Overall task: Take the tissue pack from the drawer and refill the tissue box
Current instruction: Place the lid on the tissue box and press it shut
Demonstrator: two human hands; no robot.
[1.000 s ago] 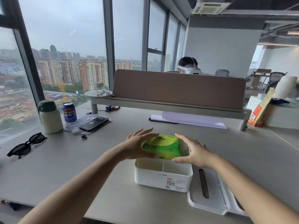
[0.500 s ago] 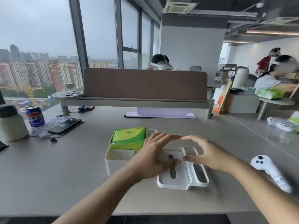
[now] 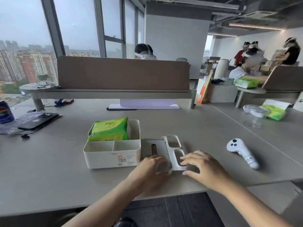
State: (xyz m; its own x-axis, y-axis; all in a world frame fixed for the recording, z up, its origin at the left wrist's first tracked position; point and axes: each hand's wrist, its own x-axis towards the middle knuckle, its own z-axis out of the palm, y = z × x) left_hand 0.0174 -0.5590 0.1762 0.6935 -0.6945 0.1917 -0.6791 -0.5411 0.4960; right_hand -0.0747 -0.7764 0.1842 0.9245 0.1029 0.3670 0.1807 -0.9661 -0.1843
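Note:
The green tissue pack [image 3: 109, 129] lies tilted in the rear compartment of the white tissue box [image 3: 113, 158], its top above the rim. The box's two small front compartments are empty. The white lid [image 3: 170, 147], with a dark slot and two cut-outs, lies flat on the desk just right of the box. My left hand [image 3: 151, 167] rests on the lid's near left part, and my right hand [image 3: 200, 164] covers its near right corner, fingers spread over a cut-out. Both hands are blurred; whether they grip the lid is unclear.
A white controller [image 3: 241, 152] lies to the right. A black phone [image 3: 38, 121] and a blue can [image 3: 5, 112] sit at the left. A brown divider [image 3: 123, 74] crosses the desk's back. Other green tissue packs [image 3: 275, 112] lie on the neighbouring desk, where people work.
Both hands left the tissue pack sitting in the box and moved right and down onto the lid. The view swung right and tilted down.

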